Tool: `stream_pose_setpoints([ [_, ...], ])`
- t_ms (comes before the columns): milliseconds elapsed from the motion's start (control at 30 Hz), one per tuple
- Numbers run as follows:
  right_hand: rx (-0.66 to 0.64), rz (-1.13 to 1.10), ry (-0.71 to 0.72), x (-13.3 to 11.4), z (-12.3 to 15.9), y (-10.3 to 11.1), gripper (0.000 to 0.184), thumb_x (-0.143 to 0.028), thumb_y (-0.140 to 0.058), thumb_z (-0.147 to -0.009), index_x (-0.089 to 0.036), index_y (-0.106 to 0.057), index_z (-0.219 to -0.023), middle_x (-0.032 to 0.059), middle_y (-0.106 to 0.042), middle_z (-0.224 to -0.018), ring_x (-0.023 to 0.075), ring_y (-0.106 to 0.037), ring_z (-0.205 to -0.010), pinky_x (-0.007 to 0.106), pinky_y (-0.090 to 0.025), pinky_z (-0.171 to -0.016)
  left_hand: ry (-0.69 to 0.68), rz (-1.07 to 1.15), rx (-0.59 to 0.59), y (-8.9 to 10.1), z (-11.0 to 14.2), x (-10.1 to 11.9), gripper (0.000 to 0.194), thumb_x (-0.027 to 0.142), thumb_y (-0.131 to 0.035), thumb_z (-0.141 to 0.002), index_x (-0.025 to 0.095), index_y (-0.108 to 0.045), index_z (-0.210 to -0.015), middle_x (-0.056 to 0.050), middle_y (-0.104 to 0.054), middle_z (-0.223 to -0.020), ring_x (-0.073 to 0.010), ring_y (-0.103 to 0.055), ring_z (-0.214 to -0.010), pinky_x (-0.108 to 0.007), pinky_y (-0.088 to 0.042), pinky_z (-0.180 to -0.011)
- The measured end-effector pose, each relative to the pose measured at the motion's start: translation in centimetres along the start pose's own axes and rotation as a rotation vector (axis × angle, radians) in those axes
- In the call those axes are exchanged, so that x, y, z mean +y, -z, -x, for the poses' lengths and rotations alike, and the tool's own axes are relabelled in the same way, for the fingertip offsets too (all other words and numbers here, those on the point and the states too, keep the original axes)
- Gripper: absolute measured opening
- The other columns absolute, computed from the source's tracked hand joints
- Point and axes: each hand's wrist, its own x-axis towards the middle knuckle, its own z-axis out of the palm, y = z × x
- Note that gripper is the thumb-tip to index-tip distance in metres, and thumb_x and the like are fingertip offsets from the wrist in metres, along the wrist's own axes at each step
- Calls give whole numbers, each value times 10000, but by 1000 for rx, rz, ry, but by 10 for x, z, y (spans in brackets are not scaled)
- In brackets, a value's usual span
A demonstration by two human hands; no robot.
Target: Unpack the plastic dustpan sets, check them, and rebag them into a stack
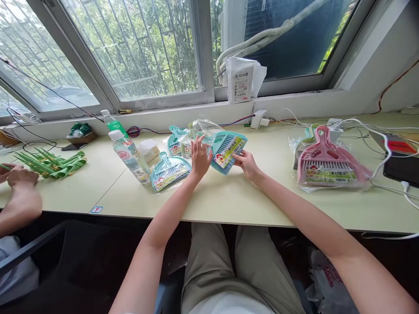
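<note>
A teal dustpan and brush set point(228, 149) with a yellow-green label is tilted up above the table in front of me. My right hand point(248, 163) grips its lower right edge, thumb on the label side. At its handle end, my left hand point(200, 156) has its fingers stretched out and apart; whether the palm touches the handle is hidden. Clear plastic wrap point(207, 126) bunches behind that hand. Just left of it lies a wrapped light-blue dustpan set point(170, 173), with another blue set point(176, 141) behind.
Two bottles, one clear point(129, 157) and one green-labelled point(114, 124), stand at left. Wrapped pink dustpan sets point(327, 161) lie at right, near white cables point(388, 144) and a dark phone point(401, 168). Further left, another person's hand point(22, 175) is beside green stalks point(54, 165).
</note>
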Motion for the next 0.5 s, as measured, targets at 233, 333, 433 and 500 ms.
stream_pose_setpoints([
  [233,15,0,96,3,3,-3,307,-286,-819,-697,-181,-654,-934,57,-758,-904,229,-733,-851,427,-624,-824,-101,233,-255,2,-2,-3,413,113,-380,-917,239,-528,-1281,-59,-534,-1456,-203,-409,-1423,-456,-253,-1229],
  [333,93,-31,138,6,2,-2,306,-293,-815,-692,-190,-641,-921,46,-753,-897,224,-729,-864,428,-620,-839,-168,350,-298,2,1,7,450,149,-400,-921,242,-483,-1353,-73,-502,-1483,-209,-437,-1403,-437,-318,-1194],
  [433,120,-57,160,6,2,-2,315,-309,-813,-689,-198,-634,-924,44,-750,-917,224,-726,-891,432,-610,-866,-53,401,-72,1,2,16,562,247,-509,-914,247,-349,-1453,-105,-351,-1578,-236,-300,-1479,-455,-263,-1213],
  [500,112,-69,169,4,3,-3,322,-324,-817,-682,-203,-631,-914,46,-750,-933,231,-723,-915,436,-604,-879,175,416,153,0,0,16,668,299,-579,-894,251,-271,-1484,-115,-232,-1623,-244,-175,-1520,-462,-196,-1235],
])
